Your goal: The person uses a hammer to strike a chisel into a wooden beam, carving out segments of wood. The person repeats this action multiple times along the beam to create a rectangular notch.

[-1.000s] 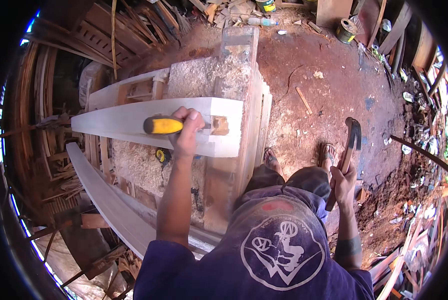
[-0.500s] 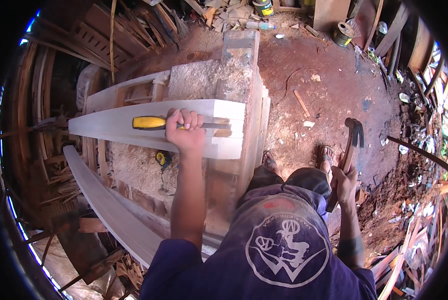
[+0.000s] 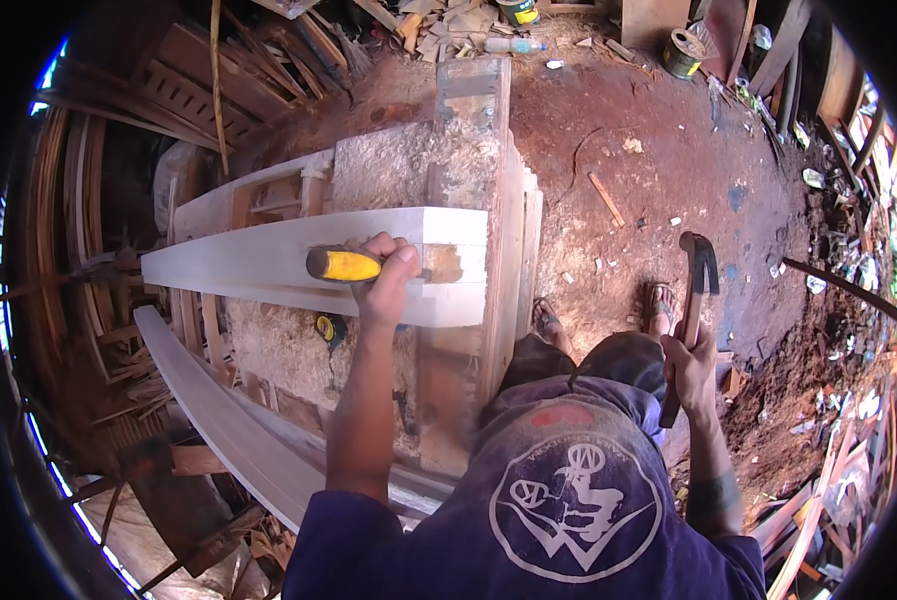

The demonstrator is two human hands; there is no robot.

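Note:
My left hand point(image 3: 385, 280) is closed round a chisel point(image 3: 351, 265) with a yellow and black handle. Its blade is mostly hidden by the hand and points right, toward a brown recess point(image 3: 443, 263) cut near the end of a long pale wooden board point(image 3: 268, 240). Whether the tip touches the wood I cannot tell. On the right, away from the board, my right hand point(image 3: 690, 370) grips a claw hammer point(image 3: 695, 300) by its wooden handle. The hammer's dark head is uppermost.
The board lies across a workbench point(image 3: 468, 160) strewn with wood shavings. A yellow and black tape measure point(image 3: 326, 326) rests below the board. A second curved board point(image 3: 218, 420) slants at the lower left. Cans point(image 3: 684, 52) and wood scraps point(image 3: 448, 35) lie on the dirt floor.
The chisel's handle has swung up toward me and moved right, and my left wrist has turned with it. The hammer has shifted only slightly in my right hand.

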